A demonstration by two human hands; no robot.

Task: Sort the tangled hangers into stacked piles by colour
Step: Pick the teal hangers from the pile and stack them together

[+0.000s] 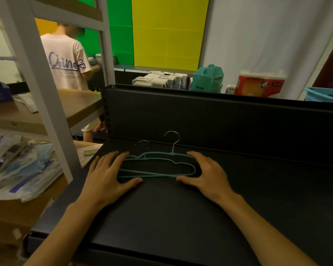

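Two teal hangers (158,166) with metal hooks lie one on the other, slightly askew, on the black shelf (181,217). One hook (172,138) points away from me, the other hook (143,144) sits to its left. My left hand (106,173) rests flat over the hangers' left ends, fingers spread. My right hand (206,173) cups the right ends, thumb by the lower bar. Neither hand is closed around a hanger. No hangers of another colour are in view.
A black back panel (200,116) rises behind the shelf. A white rack post (40,89) and wooden shelves with plastic packets (21,166) stand at left. Behind are cartons (161,80), a teal box (208,78), an orange pack (258,85), a blue basket (325,95) and a person (67,62).
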